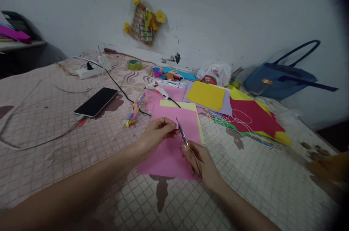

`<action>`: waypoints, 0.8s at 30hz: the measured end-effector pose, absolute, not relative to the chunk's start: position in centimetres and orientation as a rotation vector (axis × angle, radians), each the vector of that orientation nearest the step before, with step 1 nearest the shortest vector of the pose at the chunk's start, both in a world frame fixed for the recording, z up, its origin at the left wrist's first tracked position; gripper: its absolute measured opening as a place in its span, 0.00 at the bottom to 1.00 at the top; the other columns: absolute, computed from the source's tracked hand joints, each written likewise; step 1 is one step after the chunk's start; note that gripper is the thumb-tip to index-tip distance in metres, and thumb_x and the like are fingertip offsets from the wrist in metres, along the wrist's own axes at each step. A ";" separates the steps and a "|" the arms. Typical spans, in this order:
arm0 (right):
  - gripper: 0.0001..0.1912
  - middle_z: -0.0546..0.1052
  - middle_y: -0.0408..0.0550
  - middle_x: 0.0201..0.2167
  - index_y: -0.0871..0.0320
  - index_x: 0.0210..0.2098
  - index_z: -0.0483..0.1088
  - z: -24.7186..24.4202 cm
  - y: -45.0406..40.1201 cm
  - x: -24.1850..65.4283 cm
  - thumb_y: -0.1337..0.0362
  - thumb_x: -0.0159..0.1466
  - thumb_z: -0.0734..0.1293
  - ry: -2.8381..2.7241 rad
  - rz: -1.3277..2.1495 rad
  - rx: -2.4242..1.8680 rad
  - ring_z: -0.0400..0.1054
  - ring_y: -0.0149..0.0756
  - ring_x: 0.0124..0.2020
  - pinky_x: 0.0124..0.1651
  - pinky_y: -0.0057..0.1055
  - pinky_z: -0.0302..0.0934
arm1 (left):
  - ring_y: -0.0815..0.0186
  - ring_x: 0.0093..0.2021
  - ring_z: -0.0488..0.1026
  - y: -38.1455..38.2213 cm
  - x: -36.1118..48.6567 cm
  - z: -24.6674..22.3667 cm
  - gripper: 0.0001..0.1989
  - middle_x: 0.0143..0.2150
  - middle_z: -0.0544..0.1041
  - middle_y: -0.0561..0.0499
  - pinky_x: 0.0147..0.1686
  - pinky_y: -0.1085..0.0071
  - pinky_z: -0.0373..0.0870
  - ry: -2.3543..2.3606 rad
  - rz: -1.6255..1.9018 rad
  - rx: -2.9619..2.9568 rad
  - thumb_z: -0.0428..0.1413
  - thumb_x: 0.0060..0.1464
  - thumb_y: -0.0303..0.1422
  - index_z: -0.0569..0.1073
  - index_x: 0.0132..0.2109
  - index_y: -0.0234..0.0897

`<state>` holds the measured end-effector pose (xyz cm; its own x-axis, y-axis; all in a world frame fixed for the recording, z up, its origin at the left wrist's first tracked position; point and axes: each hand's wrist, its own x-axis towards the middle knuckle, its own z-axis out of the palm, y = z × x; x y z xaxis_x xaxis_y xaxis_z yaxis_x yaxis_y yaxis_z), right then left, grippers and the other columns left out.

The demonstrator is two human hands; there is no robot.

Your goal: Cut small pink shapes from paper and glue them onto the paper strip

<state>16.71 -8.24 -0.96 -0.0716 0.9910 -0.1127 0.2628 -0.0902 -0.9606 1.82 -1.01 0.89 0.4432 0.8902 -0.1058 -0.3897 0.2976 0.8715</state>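
Observation:
My left hand [163, 129] pinches a small piece of pink paper [177, 125] between thumb and fingers. In my right hand [200, 158] is a pair of scissors [182, 131], their blades pointing up and away beside the small piece. Whether the blades touch the paper I cannot tell. Both hands are above a pink sheet [160, 162], which lies partly over a pale yellow sheet [201, 129]. Just beyond are a white glue gun [160, 90] and a purple and yellow paper strip [134, 110].
Left of the sheets lies a tablet [96, 102] on a cable, near a white power strip [89, 70]. Green tape [134, 64], yellow paper [206, 95], tangled white string [231, 117] and red paper [253, 119] lie beyond. A blue handbag [280, 78] leans at the wall.

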 end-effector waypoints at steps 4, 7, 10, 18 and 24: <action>0.19 0.56 0.35 0.15 0.58 0.24 0.59 -1.0 -8.3 16.8 0.49 0.60 0.60 -1.430 1.217 -1.440 0.51 0.23 0.13 0.15 0.21 0.46 | 0.71 0.30 0.70 -1.0 1.8 0.8 0.06 0.28 0.72 0.50 0.34 0.73 0.66 0.685 0.944 0.893 0.58 0.46 0.30 0.70 0.29 0.31; 0.19 0.56 0.35 0.15 0.58 0.24 0.60 -1.1 -8.3 16.9 0.49 0.60 0.60 -1.444 1.200 -1.454 0.51 0.24 0.13 0.15 0.21 0.46 | 0.71 0.30 0.71 -1.0 1.8 0.8 0.06 0.28 0.72 0.50 0.34 0.73 0.66 0.692 0.944 0.895 0.58 0.46 0.30 0.70 0.29 0.31; 0.19 0.56 0.35 0.15 0.58 0.25 0.60 -1.2 -8.2 17.0 0.49 0.60 0.59 -1.448 1.197 -1.462 0.51 0.24 0.13 0.14 0.21 0.46 | 0.71 0.30 0.71 -1.0 1.8 0.9 0.06 0.28 0.73 0.50 0.34 0.73 0.66 0.693 0.945 0.898 0.58 0.46 0.30 0.70 0.29 0.31; 0.17 0.57 0.36 0.16 0.58 0.23 0.59 -1.1 -8.3 16.9 0.52 0.61 0.60 -1.467 1.186 -1.448 0.52 0.23 0.14 0.15 0.21 0.47 | 0.71 0.30 0.71 -1.0 1.9 0.8 0.05 0.28 0.72 0.51 0.35 0.73 0.66 0.690 0.945 0.897 0.58 0.47 0.29 0.70 0.29 0.31; 0.18 0.55 0.35 0.15 0.58 0.23 0.57 -0.8 -8.3 16.8 0.52 0.61 0.59 -1.421 1.245 -1.401 0.50 0.23 0.14 0.15 0.21 0.46 | 0.71 0.31 0.71 -1.0 1.8 0.6 0.05 0.29 0.72 0.50 0.35 0.74 0.66 0.684 0.931 0.909 0.57 0.48 0.30 0.70 0.30 0.31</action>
<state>16.80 -8.33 -0.84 -0.0993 0.9891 -0.1083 0.2379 -0.0821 -0.9678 1.80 -0.98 0.57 0.4443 0.8890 -0.1106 -0.3718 0.2953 0.8801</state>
